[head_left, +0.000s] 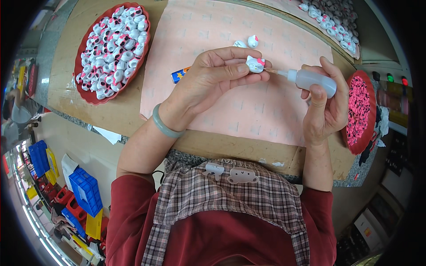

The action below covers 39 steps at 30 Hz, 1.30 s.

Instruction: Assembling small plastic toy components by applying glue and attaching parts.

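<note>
My left hand [213,77] pinches a small white cat-head figure [255,64] with a pink bow between thumb and fingers, above a pink paper sheet [213,31]. My right hand [326,104] grips a small translucent squeeze bottle [313,80]; its thin nozzle points left and touches the figure's bow side. A pale green bangle [165,126] circles my left wrist. Two more white figures [247,42] lie on the sheet just beyond my fingers.
A red tray [84,91] heaped with several white figures sits far left. A red dish [370,133] of pink bows stands at the right edge. More figures [330,17] lie top right. A small blue-orange tube [179,75] rests by my left hand. Blue crates [86,188] stand on the floor.
</note>
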### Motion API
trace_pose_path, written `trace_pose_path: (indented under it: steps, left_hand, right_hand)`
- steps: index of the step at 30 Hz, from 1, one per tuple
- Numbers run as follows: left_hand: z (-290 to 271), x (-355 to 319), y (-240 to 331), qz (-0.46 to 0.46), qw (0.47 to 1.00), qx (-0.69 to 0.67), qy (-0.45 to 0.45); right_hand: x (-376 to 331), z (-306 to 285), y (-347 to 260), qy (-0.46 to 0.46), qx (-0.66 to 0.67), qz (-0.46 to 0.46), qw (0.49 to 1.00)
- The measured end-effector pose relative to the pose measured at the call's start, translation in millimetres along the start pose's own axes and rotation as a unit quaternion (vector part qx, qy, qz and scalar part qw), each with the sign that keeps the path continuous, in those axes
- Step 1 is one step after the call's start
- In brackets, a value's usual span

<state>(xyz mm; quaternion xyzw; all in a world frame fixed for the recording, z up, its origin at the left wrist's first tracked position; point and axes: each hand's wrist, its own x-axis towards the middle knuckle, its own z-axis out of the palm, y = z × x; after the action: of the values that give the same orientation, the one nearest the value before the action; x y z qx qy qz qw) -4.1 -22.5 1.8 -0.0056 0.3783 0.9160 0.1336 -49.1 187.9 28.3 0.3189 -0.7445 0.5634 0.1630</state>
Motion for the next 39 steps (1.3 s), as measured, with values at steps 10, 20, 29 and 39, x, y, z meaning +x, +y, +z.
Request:
trace_pose_path:
  steps: [10, 20, 29, 39]
  left_hand:
    - [-1.6, 0.5, 2.1, -0.009, 1.0, -0.024, 0.003]
    - [-2.2, -0.3, 0.9, -0.01, 1.0, -0.028, 0.008]
    - [-1.9, 0.4, 1.1, -0.014, 0.999, -0.03, 0.014]
    - [-5.1, 1.4, 2.5, 0.0, 0.999, -0.033, 0.009]
  right_hand:
    - [0.0, -1.6, -0.5, -0.02, -0.028, 0.009, 0.999]
    - [-0.3, -0.8, -0.9, -0.01, -0.013, 0.001, 1.0]
    - [0.0, -1.1, -0.3, -0.015, -0.019, 0.007, 1.0]
    - [1.0, -2.2, 1.4, -0.014, -0.027, -0.001, 1.0]
